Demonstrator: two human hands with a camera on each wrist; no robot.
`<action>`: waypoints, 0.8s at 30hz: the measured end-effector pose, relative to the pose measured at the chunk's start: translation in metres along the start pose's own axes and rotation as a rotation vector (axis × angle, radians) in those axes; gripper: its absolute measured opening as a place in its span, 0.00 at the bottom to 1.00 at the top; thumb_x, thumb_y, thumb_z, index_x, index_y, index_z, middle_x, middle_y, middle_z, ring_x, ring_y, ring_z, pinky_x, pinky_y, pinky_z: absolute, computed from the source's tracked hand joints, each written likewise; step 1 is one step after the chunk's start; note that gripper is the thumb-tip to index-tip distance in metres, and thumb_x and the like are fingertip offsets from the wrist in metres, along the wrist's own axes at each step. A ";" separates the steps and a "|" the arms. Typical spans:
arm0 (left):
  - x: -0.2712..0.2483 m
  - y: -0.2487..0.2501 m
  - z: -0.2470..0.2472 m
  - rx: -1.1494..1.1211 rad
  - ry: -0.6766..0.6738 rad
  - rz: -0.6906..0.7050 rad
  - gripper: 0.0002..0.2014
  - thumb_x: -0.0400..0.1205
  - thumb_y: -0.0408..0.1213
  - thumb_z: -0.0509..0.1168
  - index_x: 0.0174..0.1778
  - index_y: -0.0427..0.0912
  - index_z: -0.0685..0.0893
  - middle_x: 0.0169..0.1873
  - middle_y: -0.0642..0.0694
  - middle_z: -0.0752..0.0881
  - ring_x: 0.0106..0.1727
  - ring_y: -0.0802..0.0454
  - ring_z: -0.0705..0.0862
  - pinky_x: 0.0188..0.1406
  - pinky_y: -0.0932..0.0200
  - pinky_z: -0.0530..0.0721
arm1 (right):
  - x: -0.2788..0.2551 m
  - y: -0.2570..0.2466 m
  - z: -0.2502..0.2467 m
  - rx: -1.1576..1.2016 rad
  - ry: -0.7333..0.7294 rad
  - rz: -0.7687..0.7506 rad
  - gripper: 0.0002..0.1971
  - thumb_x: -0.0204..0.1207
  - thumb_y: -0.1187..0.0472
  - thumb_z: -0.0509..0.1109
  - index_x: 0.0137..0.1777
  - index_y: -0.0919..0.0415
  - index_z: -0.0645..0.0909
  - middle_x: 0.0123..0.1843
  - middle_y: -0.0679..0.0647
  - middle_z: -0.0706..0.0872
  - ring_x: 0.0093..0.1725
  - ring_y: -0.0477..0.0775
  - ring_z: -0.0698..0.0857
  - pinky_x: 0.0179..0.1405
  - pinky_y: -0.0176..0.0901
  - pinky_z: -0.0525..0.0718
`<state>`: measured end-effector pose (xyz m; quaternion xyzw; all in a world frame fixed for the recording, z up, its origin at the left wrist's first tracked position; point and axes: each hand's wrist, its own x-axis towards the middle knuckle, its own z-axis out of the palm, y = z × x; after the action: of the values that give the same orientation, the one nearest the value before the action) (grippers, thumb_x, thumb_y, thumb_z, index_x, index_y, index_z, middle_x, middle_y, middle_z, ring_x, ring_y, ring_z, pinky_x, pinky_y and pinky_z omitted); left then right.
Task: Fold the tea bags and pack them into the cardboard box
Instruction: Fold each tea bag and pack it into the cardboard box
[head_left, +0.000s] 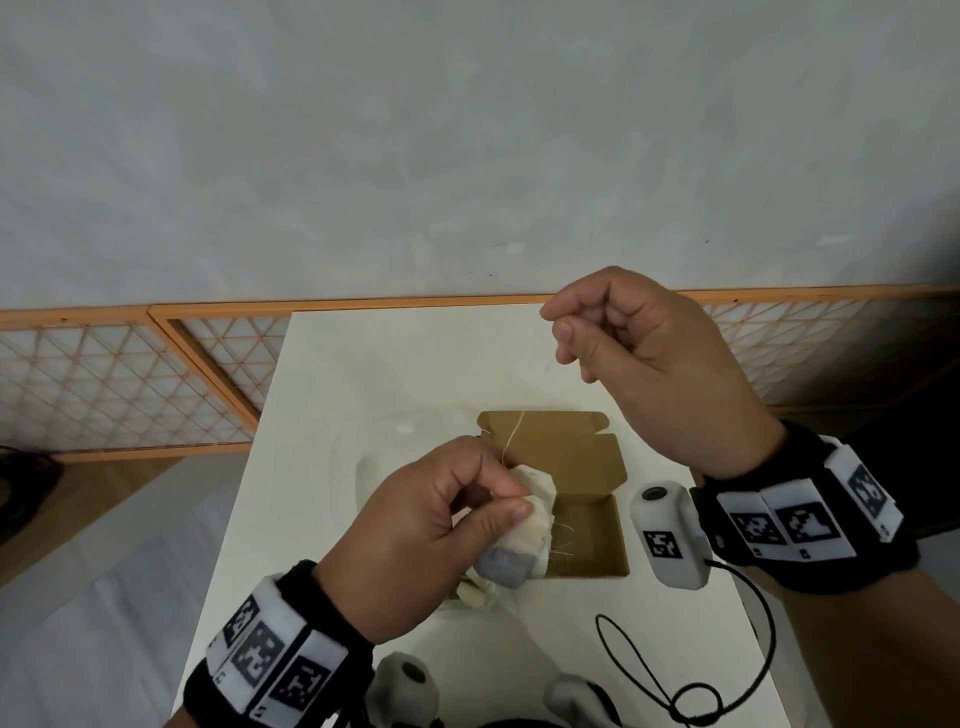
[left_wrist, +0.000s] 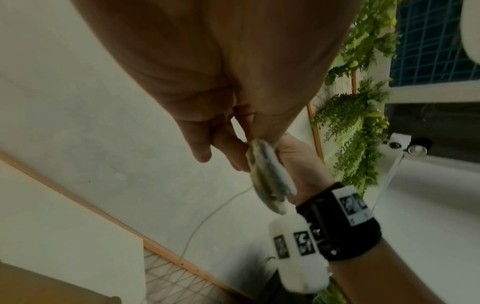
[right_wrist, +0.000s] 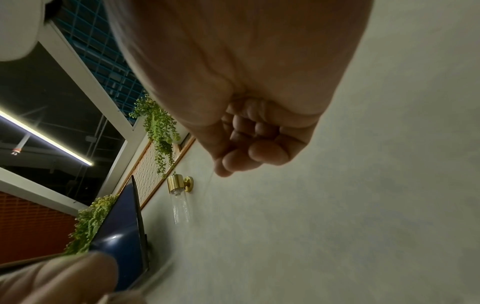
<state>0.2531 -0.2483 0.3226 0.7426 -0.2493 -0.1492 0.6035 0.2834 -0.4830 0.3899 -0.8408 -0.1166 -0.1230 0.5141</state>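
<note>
My left hand (head_left: 511, 494) pinches a folded white tea bag (head_left: 522, 540) just above the near left corner of the open brown cardboard box (head_left: 587, 551). From the bag a thin string (head_left: 511, 436) runs up to my right hand (head_left: 556, 322), which is raised over the table's far side and pinches the string's end between thumb and forefinger. In the left wrist view the tea bag (left_wrist: 270, 179) sits between my fingers (left_wrist: 233, 152) and the string (left_wrist: 207, 216) trails away. The right wrist view shows the right hand's curled fingers (right_wrist: 254, 148) and a faint string (right_wrist: 210, 185).
The box stands on a small white table (head_left: 311, 415), its lid (head_left: 550, 441) lying open toward the far side. More pale tea bags (head_left: 475, 592) lie under my left hand beside a clear plastic wrapper (head_left: 384, 447). A black cord loop (head_left: 691, 696) lies at the near right.
</note>
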 end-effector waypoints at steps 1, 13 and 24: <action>0.000 -0.001 0.000 0.038 0.013 0.006 0.01 0.83 0.40 0.72 0.47 0.49 0.88 0.52 0.51 0.91 0.52 0.47 0.90 0.54 0.58 0.87 | 0.000 -0.002 -0.001 0.004 0.011 -0.011 0.08 0.88 0.66 0.70 0.59 0.53 0.87 0.41 0.51 0.90 0.41 0.48 0.88 0.42 0.42 0.87; 0.000 0.000 0.000 0.144 0.043 0.133 0.01 0.85 0.39 0.73 0.47 0.49 0.88 0.48 0.54 0.89 0.53 0.46 0.90 0.55 0.53 0.87 | 0.010 0.018 -0.004 0.048 0.105 0.047 0.08 0.87 0.68 0.70 0.57 0.55 0.87 0.41 0.56 0.91 0.38 0.46 0.87 0.40 0.35 0.85; 0.004 0.007 -0.004 0.110 0.088 0.176 0.03 0.84 0.46 0.70 0.48 0.53 0.88 0.49 0.49 0.90 0.53 0.41 0.90 0.54 0.41 0.87 | -0.021 0.065 0.017 -0.216 -0.174 0.215 0.07 0.86 0.57 0.73 0.59 0.45 0.87 0.54 0.40 0.92 0.53 0.41 0.89 0.54 0.50 0.89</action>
<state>0.2572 -0.2482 0.3305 0.7555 -0.2947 -0.0491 0.5830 0.2859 -0.4981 0.3215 -0.9063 -0.0560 -0.0058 0.4189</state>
